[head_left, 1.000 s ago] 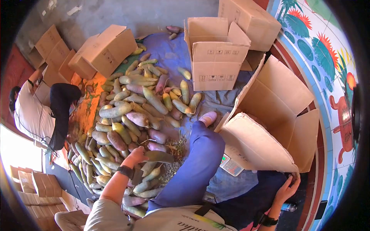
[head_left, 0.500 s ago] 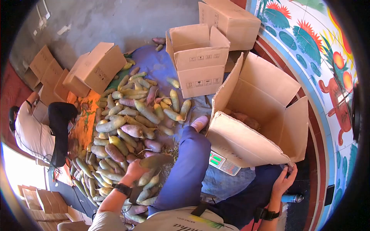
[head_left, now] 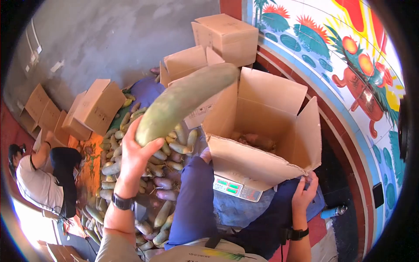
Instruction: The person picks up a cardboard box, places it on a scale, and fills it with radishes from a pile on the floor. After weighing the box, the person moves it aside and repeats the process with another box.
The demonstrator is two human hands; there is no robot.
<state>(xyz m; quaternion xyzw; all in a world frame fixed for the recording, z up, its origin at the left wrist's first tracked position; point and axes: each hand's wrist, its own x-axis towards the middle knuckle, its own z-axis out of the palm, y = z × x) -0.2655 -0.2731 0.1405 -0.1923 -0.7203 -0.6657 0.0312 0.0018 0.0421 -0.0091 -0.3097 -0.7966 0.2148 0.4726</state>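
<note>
A long green radish point(head_left: 183, 100) is raised high in front of the camera, its lower end gripped by my left hand point(head_left: 137, 150). Its far end reaches over the left flap of a large open carton point(head_left: 253, 157). Some reddish-brown roots point(head_left: 257, 142) lie at the bottom of this carton. My right hand point(head_left: 305, 187) pinches the carton's near right corner. Under the near side of the carton, a scale point(head_left: 238, 187) shows green digits. Below and left of the raised radish spreads a pile of green and purple radishes point(head_left: 163, 194).
A co-worker point(head_left: 41, 179) sits at the left beside an orange sheet point(head_left: 90, 161). More cartons stand at the left point(head_left: 99, 107) and by the back wall point(head_left: 227, 39). A blue bottle point(head_left: 333, 212) lies at the right.
My left hand has lifted the radish from the pile, up and toward the large carton. The view has shifted, while my right hand remains at the carton's corner.
</note>
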